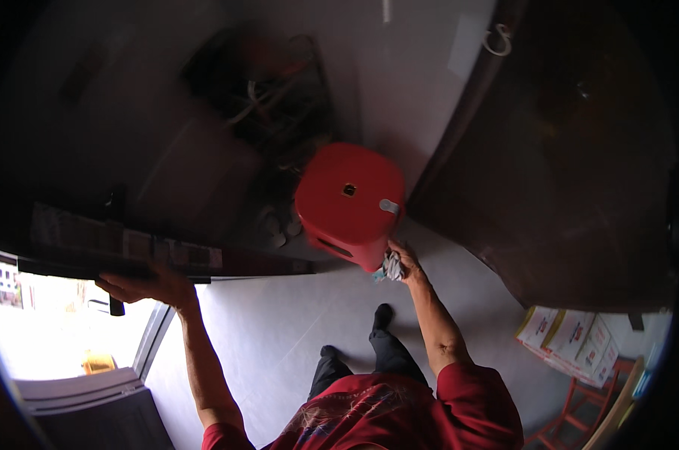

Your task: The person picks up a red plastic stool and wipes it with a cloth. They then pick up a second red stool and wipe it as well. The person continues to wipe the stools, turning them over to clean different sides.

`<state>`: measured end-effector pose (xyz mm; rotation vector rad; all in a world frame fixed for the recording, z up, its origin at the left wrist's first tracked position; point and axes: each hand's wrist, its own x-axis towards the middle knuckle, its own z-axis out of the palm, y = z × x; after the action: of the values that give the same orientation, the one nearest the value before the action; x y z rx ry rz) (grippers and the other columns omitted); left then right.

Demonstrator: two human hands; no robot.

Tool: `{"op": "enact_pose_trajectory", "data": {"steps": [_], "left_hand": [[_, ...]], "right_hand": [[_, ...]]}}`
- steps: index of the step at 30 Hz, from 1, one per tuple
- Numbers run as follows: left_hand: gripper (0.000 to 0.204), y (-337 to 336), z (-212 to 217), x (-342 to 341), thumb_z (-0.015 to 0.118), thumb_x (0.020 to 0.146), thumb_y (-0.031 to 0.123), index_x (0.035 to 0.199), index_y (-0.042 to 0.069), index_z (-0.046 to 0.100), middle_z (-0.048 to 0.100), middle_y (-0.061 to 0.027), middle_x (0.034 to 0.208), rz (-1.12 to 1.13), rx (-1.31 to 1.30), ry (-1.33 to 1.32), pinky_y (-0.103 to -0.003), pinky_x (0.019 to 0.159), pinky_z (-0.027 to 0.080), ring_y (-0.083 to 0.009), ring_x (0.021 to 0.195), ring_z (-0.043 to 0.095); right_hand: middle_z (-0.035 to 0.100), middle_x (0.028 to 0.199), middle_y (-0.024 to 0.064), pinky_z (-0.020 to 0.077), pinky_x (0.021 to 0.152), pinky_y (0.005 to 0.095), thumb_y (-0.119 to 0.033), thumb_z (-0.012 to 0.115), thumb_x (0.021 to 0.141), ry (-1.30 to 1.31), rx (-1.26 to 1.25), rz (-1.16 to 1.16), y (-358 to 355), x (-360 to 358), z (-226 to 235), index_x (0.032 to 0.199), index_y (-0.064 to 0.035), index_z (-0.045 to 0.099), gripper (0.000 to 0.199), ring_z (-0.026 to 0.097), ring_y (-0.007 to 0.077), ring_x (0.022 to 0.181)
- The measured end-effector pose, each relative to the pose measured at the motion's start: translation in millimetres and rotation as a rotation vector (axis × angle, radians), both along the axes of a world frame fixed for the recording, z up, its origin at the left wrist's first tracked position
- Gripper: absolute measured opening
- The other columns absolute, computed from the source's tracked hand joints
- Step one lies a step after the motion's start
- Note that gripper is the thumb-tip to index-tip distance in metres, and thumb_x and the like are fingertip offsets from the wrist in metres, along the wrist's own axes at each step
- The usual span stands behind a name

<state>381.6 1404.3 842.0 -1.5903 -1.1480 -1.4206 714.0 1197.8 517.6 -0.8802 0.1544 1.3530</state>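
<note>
The red plastic stool (349,201) is standing on the pale floor (294,330) in the middle of the view, just ahead of the person's feet, with its square seat facing the camera and a small hole at the centre. A short grey strip is sitting on the seat near its right edge. The right hand (405,261) is reaching forward to the stool's near right corner and is closing around a crumpled grey and white cloth (391,266), which is pressing against the stool's lower edge; the fingers are curled over the cloth rather than spread.

The left hand (150,285) is stretching out to the left, well apart from the stool, and is resting palm down with fingers fairly flat on the dark window frame (167,255); whether it is gripping the frame cannot be told. A black handle (116,306) is hanging just below that hand. Bright daylight is coming through the window under the frame.

Behind the stool a blurred tangle of cables (272,97) is lying by the wall. A dark wooden door (564,150) is filling the right side, and below it a stack of printed cardboard boxes (572,341) is sitting beside a red wooden chair (572,420).
</note>
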Motion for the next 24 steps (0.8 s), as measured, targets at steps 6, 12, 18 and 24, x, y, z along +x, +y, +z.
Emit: {"op": "enact_pose_trajectory", "data": {"steps": [6,12,18,24], "left_hand": [[0.076,27,-14,25,0.046,0.087,0.053,0.142,0.009,0.017,0.014,-0.0243,0.139,0.045,-0.033,-0.028,-0.052,0.091,0.038,-0.0402,0.126,0.019],[0.077,43,-17,32,0.045,0.088,0.051,0.142,0.007,0.012,0.003,-0.0264,0.140,0.068,-0.100,-0.025,-0.053,0.092,0.036,-0.0415,0.127,0.010],[0.080,60,-19,40,0.044,0.087,0.053,0.142,0.007,0.010,0.001,-0.0262,0.140,0.071,-0.100,-0.017,-0.054,0.093,0.034,-0.0415,0.126,0.008],[0.083,84,-28,51,0.039,0.087,0.057,0.142,0.003,0.007,-0.001,-0.0303,0.139,0.116,-0.101,0.036,-0.055,0.095,0.027,-0.0420,0.126,0.007]], "right_hand": [[0.047,0.058,-0.0038,0.0351,0.040,0.0245,-0.026,0.076,0.072,-0.172,-0.101,-0.002,35,37,-20,0.082,-0.0137,0.052,0.029,0.044,0.0091,0.043],[0.046,0.060,-0.0079,0.0296,0.038,0.0226,-0.022,0.074,0.072,-0.325,-0.131,-0.054,50,36,-12,0.090,-0.0137,0.058,0.025,0.038,0.0048,0.042],[0.059,0.096,0.0029,0.0464,0.072,0.0297,-0.015,0.072,0.072,-0.181,-0.059,-0.014,37,46,-39,0.109,-0.0071,0.055,0.041,0.057,0.0139,0.082],[0.056,0.110,0.0071,0.0448,0.089,0.0361,-0.013,0.070,0.072,-0.066,0.077,-0.010,36,45,-53,0.116,-0.0051,0.047,0.050,0.054,0.0199,0.102]]}}
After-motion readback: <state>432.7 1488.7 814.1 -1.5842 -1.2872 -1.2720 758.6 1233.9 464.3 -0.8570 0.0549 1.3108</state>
